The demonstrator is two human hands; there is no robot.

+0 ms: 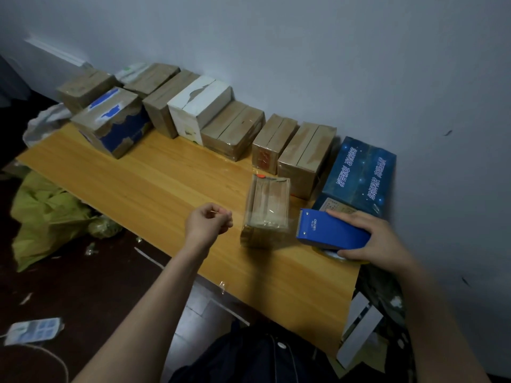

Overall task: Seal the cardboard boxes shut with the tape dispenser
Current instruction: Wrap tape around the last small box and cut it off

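A small brown cardboard box (266,211), wrapped in clear tape, stands on the wooden table (154,183) near its front right. My right hand (370,239) grips the blue tape dispenser (331,230) just right of that box, its toothed edge facing the box. My left hand (206,223) hovers left of the box with its fingers curled, and I cannot tell whether it pinches anything. Several more taped boxes (232,128) line the back of the table along the wall.
A dark blue printed box (359,172) sits at the right end against the wall. A white box (199,106) and a blue-and-brown box (113,120) stand further left. Yellow-green bags (49,214) and scraps lie on the floor to the left.
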